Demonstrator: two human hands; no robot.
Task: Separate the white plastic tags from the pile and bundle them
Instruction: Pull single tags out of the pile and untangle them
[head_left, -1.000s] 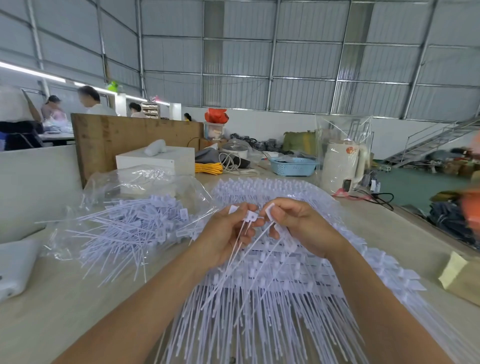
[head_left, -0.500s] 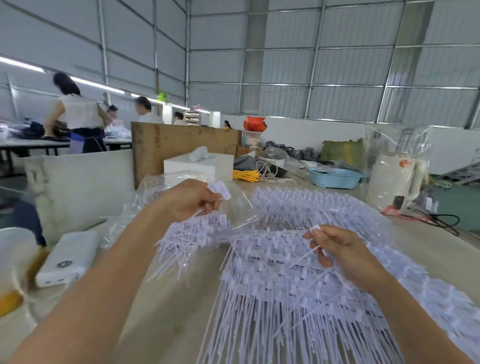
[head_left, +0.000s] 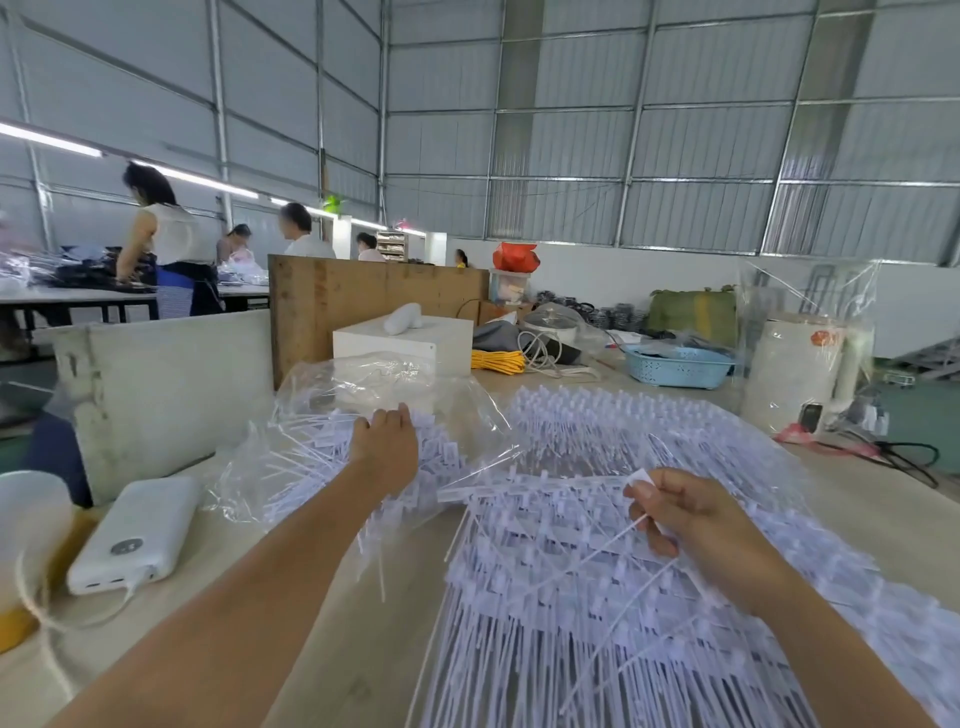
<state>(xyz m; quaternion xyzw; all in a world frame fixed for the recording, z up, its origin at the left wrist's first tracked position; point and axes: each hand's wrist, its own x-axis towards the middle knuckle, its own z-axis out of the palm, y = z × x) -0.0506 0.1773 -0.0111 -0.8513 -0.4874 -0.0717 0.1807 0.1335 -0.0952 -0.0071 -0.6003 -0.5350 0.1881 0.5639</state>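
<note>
- Left hand (head_left: 387, 441) reaches over loose tags in clear bag (head_left: 363, 415); grip hidden, can't tell.
- Right hand (head_left: 691, 525) pinches one tag (head_left: 638, 477) over main pile (head_left: 597, 571).
- Step: separating; next likely add to bagged bunch.

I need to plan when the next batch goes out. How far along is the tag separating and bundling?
Done: a loose heap of separated tags lies on the clear plastic bag, where the left hand rests. In hand: the right hand pinches one tag above the big pile. Left: most of that pile remains in rows, and no tied bundle shows. Early stage, it seems.
</note>
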